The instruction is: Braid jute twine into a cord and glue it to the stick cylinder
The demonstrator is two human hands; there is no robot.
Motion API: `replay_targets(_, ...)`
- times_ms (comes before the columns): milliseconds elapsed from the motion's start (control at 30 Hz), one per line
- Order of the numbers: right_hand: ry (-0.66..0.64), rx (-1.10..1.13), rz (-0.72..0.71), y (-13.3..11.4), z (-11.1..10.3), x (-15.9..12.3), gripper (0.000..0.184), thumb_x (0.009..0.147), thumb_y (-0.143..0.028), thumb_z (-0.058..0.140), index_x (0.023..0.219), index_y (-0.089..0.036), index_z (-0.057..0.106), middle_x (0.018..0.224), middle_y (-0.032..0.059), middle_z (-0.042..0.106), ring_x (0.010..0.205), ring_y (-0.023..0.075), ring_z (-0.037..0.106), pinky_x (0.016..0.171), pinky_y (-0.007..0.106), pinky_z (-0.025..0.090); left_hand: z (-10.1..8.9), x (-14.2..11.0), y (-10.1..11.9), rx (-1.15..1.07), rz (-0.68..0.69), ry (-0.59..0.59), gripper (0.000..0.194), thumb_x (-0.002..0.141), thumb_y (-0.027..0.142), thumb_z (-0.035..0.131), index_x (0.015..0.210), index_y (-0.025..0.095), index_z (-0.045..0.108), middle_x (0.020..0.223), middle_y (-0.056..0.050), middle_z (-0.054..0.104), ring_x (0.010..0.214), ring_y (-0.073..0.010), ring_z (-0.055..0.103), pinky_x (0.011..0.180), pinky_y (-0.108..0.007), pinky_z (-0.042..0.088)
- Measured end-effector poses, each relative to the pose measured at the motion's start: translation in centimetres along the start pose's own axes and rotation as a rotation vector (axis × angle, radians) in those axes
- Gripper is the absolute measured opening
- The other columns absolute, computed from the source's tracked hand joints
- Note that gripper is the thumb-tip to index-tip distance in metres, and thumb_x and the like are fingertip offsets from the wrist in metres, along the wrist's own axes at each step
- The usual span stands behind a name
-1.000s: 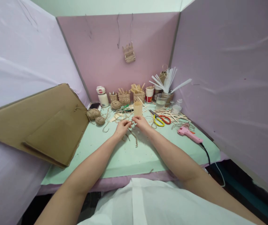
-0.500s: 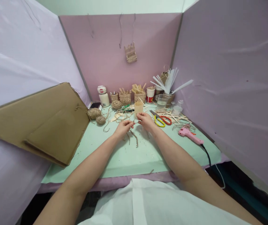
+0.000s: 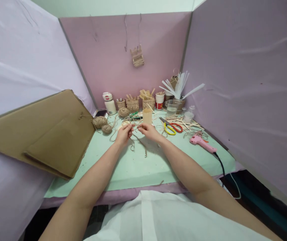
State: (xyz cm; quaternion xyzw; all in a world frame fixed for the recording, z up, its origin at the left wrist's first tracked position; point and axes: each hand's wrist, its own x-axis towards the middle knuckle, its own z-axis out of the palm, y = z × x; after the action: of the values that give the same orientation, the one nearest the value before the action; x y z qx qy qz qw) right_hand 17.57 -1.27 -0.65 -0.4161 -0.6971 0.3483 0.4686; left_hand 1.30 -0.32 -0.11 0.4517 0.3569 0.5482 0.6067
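My left hand (image 3: 124, 134) is closed in a pinch on brown jute twine (image 3: 141, 144), whose loose ends trail below the fingers onto the green tabletop. Close beside it, my right hand (image 3: 149, 131) also pinches, its fingertips nearly meeting the left ones on the same twine; the exact grip is too small to see. Just behind the right hand stands a small cup-like holder of pale wooden sticks (image 3: 147, 116). Loose twine and wooden pieces lie beyond my fingers.
Balls of twine (image 3: 100, 122) lie at left near a leaning cardboard sheet (image 3: 58, 134). To the right are scissors (image 3: 170, 127) and a corded pink glue gun (image 3: 202, 143). Baskets of sticks (image 3: 132, 104), a white bottle (image 3: 109, 103) and a plastic cup (image 3: 171, 109) line the back.
Both hands have shifted left, away from the front of the stick holder, and the trailing twine has moved with them. The view has turned slightly.
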Motion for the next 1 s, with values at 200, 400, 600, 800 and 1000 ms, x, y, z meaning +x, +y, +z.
replay_targets(200, 0.156, -0.191, 0.003, 0.0, -1.6, 0.2, 0.023, 0.078, -0.033, 0.05, 0.071, -0.019, 0.067, 0.062, -0.0014, 0.058, 0.066, 0.0149, 0.05, 0.065, 0.025, 0.035, -1.8, 1.0, 1.5, -0.101, 0.079, 0.245, 0.019, 0.067, 0.029, 0.07, 0.073, 0.012, 0.062, 0.053, 0.004, 0.047, 0.041, -0.0009, 0.033, 0.038, -0.015, 0.02)
replay_targets(400, 0.328, -0.279, 0.046, 0.1, -3.8, 0.4, 0.026, 0.078, -0.035, 0.049, 0.071, -0.017, 0.066, 0.065, 0.0008, 0.06, 0.064, 0.015, 0.049, 0.063, 0.026, 0.033, -3.0, 1.4, 2.9, -0.237, 0.065, 0.347, 0.01, 0.072, 0.021, 0.065, 0.073, 0.013, 0.06, 0.052, 0.006, 0.046, 0.039, -0.0003, 0.033, 0.037, -0.014, 0.021)
replay_targets(600, 0.512, -0.269, 0.039, 1.0, -6.0, 0.9, 0.028, 0.078, -0.038, 0.048, 0.069, -0.016, 0.064, 0.066, 0.0026, 0.061, 0.065, 0.0162, 0.05, 0.064, 0.027, 0.035, -5.1, 1.9, 4.5, -0.403, 0.068, 0.482, 0.008, 0.08, 0.018, 0.056, 0.073, 0.015, 0.055, 0.049, 0.007, 0.04, 0.036, 0.0001, 0.029, 0.036, -0.013, 0.021)
replay_targets(800, 0.65, -0.269, 0.07, 1.3, -6.9, 0.9, 0.029, 0.078, -0.04, 0.049, 0.071, -0.015, 0.063, 0.069, 0.0047, 0.063, 0.065, 0.0165, 0.05, 0.065, 0.028, 0.035, -5.9, 2.1, 5.1, -0.486, 0.071, 0.531, 0.011, 0.083, 0.016, 0.051, 0.073, 0.016, 0.053, 0.049, 0.007, 0.041, 0.034, -0.0005, 0.03, 0.035, -0.013, 0.022)
replay_targets(1000, 0.732, -0.346, 0.19, 0.8, -7.2, 0.6, 0.032, 0.081, -0.039, 0.046, 0.077, -0.014, 0.065, 0.074, 0.0065, 0.064, 0.07, 0.018, 0.051, 0.071, 0.031, 0.037, -5.1, 1.9, 4.7, -0.442, 0.03, 0.449, 0.004, 0.082, 0.016, 0.055, 0.08, 0.015, 0.059, 0.052, 0.006, 0.049, 0.037, -0.0011, 0.039, 0.037, -0.013, 0.029)
